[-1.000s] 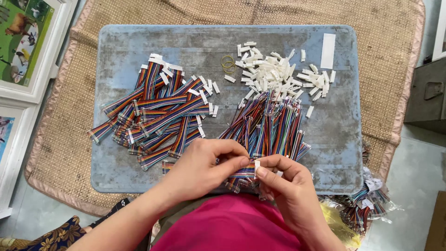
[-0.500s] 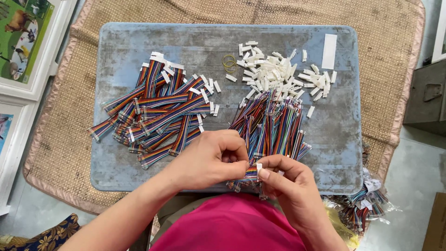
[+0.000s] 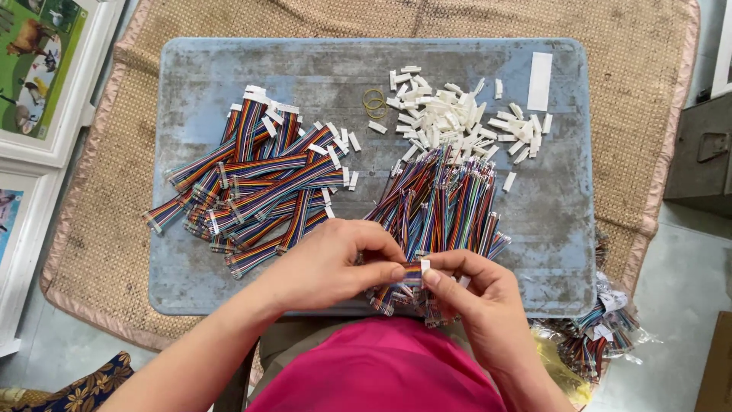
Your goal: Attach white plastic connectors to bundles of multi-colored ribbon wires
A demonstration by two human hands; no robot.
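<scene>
1. Head view: the left hand (image 3: 328, 263) and the right hand (image 3: 476, 294) meet at the near edge of the grey desk (image 3: 191, 275), just above the pink garment (image 3: 381, 374).
2. The left hand's fingers are closed, thumb and forefinger pinching the end of a short rainbow ribbon cable (image 3: 412, 271).
3. The right hand's fingers are closed too, thumb and forefinger pinching a small white connector (image 3: 425, 265) that touches the cable's end.
4. Landmark: the loose wire pile (image 3: 442, 206), multicoloured, at the middle of the desk. The held cable sits at the near end of this pile, over it.
5. Left of the pile lies a heap of finished ribbon cables (image 3: 252, 179) with white plugs on their ends.
6. Beyond the pile, touching its far end, lies a scatter of white connector housings (image 3: 450, 118); two rubber bands (image 3: 374, 101) lie at that scatter's left edge, and a white paper strip (image 3: 540, 81) to its right.
7. Right of the pile and nearer, off the desk, bagged cable bundles (image 3: 598, 332) rest on the woven mat (image 3: 640, 137).
8. Far left of the pile, framed pictures (image 3: 42, 72) lie beside the mat.
</scene>
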